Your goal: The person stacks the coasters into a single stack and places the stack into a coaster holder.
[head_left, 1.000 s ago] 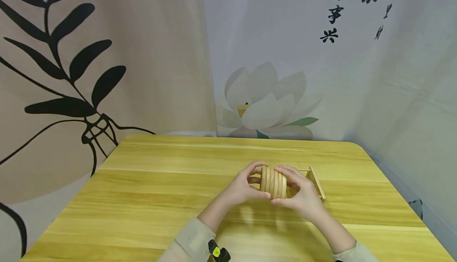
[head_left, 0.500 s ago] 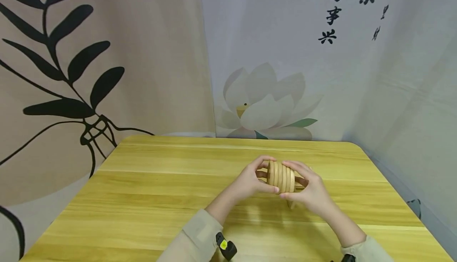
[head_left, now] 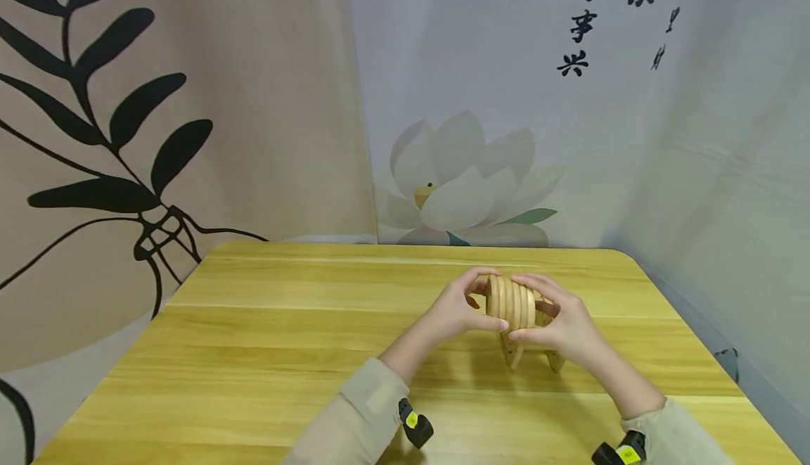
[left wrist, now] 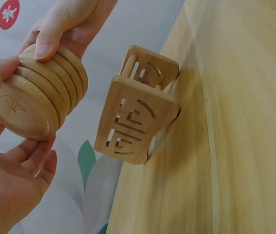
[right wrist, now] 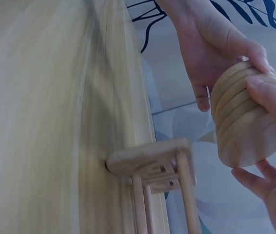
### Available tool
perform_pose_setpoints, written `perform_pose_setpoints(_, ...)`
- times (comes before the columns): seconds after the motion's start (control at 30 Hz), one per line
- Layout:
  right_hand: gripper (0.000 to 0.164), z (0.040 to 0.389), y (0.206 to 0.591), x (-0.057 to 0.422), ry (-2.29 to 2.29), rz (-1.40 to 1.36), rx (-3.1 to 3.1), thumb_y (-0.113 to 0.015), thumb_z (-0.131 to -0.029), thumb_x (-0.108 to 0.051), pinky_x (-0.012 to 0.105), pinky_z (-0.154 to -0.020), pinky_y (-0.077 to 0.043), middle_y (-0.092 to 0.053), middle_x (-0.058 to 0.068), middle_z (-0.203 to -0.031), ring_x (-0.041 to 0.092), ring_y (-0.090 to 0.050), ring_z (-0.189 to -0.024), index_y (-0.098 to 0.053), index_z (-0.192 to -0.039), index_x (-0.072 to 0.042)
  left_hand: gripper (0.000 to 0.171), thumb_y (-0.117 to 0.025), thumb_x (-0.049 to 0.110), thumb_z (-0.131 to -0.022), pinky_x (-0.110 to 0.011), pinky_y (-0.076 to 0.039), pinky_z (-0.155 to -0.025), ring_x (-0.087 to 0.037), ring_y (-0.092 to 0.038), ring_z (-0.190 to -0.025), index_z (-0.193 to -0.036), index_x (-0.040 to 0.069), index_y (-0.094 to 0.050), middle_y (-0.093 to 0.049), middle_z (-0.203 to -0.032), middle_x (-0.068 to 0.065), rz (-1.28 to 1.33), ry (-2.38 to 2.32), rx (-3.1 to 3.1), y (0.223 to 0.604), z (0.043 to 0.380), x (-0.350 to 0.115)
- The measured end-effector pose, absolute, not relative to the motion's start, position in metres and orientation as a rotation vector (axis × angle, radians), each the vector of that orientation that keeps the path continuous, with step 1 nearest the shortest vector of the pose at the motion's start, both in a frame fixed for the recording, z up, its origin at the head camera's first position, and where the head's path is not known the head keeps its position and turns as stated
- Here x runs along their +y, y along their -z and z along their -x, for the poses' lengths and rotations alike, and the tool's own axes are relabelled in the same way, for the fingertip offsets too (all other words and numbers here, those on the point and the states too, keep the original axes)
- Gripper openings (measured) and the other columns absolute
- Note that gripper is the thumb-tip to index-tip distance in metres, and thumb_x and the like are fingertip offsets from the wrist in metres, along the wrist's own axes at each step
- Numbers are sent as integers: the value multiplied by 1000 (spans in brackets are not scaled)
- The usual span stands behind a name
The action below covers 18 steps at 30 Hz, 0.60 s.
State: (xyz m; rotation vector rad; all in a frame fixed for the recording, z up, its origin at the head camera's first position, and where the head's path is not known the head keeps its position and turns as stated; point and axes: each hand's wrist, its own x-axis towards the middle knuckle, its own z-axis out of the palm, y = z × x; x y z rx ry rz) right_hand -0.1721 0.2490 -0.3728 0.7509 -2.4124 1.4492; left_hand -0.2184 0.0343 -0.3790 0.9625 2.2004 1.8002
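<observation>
A stack of several round wooden coasters is held on edge between both hands, above the table. My left hand grips its left end and my right hand its right end, thumbs at the near side. A leaf-like engraving marks the end coaster in the left wrist view. Below the stack, a wooden coaster holder stands on the table, partly hidden by coasters and hands in the head view. The left wrist view shows the holder's cut-out end panels; round rods join them in the right wrist view.
The wooden table spreads out on all sides of the holder, its far edge near a printed curtain. Black devices are strapped at both cuffs.
Both hands have raised the coaster stack and carried it rightward, over the holder. More of the holder's lower part now shows beneath the hands. The head view has shifted slightly.
</observation>
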Motion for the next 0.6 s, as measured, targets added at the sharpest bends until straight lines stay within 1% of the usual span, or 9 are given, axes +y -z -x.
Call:
perform_pose_setpoints(0.07, 79, 174, 372, 253, -1413, -746, -2430, -87, -67, -8, 22, -90, -45, -46, 7, -138, 8, -49, -118, -52, -138, -12, 67, -84, 13, -73, -43, -44, -89, -9, -56, -101, -131, 21, -52, -63, -111, 6, -977, -1802, 2207, 380, 221, 38)
perform_pose_setpoints(0.2, 78, 177, 370, 261, -1371, -762, -2431, -87, -67, -7, 20, -90, -45, -47, 11, -138, 2, -46, -118, -52, -137, -9, 67, -84, 13, -73, -43, -43, -91, -9, -57, -100, -131, 22, -52, -63, -112, 5, -1006, -1822, 2203, 382, 223, 46)
perform_pose_setpoints(0.27, 78, 178, 369, 264, -1369, -773, -2424, -87, -66, -5, 20, -89, -45, -47, 12, -137, 2, -47, -118, -53, -137, -7, 67, -84, 14, -73, -41, -43, -92, -10, -57, -99, -132, 22, -52, -61, -115, 5, -1015, -1827, 2210, 382, 224, 50)
perform_pose_setpoints(0.4, 78, 181, 368, 270, -1389, -785, -2424, -87, -66, -3, 21, -90, -45, -46, 13, -137, 3, -47, -118, -53, -136, -6, 69, -85, 18, -73, -33, -43, -92, -10, -56, -98, -133, 26, -51, -55, -122, 6, -981, -1821, 2245, 383, 223, 55)
perform_pose_setpoints(0.5, 78, 182, 367, 274, -1396, -780, -2432, -87, -66, -4, 21, -90, -45, -46, 12, -138, 4, -47, -118, -53, -136, -7, 71, -85, 19, -73, -31, -43, -91, -9, -56, -99, -134, 28, -51, -53, -126, 7, -944, -1825, 2245, 383, 223, 59)
perform_pose_setpoints(0.6, 78, 182, 367, 279, -1369, -778, -2446, -87, -67, -5, 20, -90, -45, -45, 12, -138, 3, -46, -119, -53, -137, -8, 72, -86, 20, -72, -31, -44, -88, -9, -56, -100, -134, 30, -51, -51, -128, 8, -925, -1833, 2231, 383, 223, 64)
